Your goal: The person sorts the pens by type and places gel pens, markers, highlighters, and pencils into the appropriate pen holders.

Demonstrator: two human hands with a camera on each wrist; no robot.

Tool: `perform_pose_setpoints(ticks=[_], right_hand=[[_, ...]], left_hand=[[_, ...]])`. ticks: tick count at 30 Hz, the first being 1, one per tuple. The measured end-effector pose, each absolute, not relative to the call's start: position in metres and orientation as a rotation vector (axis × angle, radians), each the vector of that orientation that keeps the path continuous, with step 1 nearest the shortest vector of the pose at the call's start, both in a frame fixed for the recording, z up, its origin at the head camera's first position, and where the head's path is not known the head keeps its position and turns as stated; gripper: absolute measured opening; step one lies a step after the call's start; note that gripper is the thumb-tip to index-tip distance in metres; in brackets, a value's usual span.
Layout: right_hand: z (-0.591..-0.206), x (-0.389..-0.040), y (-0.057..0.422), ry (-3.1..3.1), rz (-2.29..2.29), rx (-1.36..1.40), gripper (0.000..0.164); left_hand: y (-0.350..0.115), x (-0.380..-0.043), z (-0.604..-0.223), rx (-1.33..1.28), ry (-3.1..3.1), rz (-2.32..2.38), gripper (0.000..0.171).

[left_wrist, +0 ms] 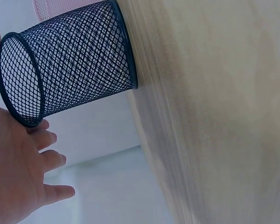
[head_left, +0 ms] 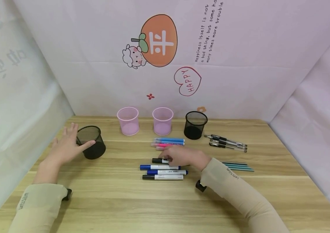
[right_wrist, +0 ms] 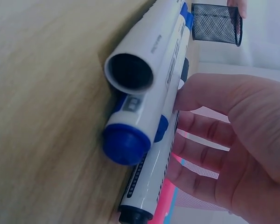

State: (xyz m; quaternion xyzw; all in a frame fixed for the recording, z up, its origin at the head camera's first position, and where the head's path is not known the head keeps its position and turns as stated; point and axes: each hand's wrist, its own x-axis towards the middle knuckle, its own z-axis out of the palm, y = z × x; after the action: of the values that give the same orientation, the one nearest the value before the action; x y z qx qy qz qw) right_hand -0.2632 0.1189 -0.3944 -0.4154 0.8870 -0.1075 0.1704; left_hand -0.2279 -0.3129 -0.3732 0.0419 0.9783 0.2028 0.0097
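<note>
At the left, my left hand [head_left: 63, 145] rests against the rim of a black mesh pen cup [head_left: 95, 149]. Its fingers are spread and fairly straight, with the thumb on the near side; in the left wrist view the fingers [left_wrist: 51, 160] extend past the rim. My right hand [head_left: 181, 155] pinches a black-capped whiteboard marker [head_left: 157, 160] from above, low over the wood; whether it touches the table I cannot tell. Just nearer lie two blue-capped markers [head_left: 159, 167] and another black-capped marker [head_left: 165, 177], side by side.
Two pink mesh cups [head_left: 130, 127] and a second black mesh cup [head_left: 194, 131] stand along the back. Blue and pink felt-tip pens [head_left: 170, 141] lie beyond my right hand. Black gel pens [head_left: 229, 144] and teal pencils [head_left: 239, 167] lie on the right of the wooden table [head_left: 109, 200].
</note>
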Motion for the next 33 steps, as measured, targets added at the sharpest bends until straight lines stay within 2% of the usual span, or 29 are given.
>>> perform_pose_setpoints(ticks=[16,28,33], right_hand=[[-0.382,-0.272,0.111,2.586,-0.446,-1.335,0.048],[-0.363,-0.281,0.075,2.694,-0.754,-1.317,0.044],[-0.360,-0.286,0.059,2.691,-1.046,-1.256,0.042]], left_hand=[[-0.313,-0.227,-0.373,0.137,3.070,0.609,0.115],[-0.311,-0.229,-0.373,0.163,3.085,0.573,0.113],[-0.312,-0.228,-0.375,0.156,3.091,0.570,0.113]])
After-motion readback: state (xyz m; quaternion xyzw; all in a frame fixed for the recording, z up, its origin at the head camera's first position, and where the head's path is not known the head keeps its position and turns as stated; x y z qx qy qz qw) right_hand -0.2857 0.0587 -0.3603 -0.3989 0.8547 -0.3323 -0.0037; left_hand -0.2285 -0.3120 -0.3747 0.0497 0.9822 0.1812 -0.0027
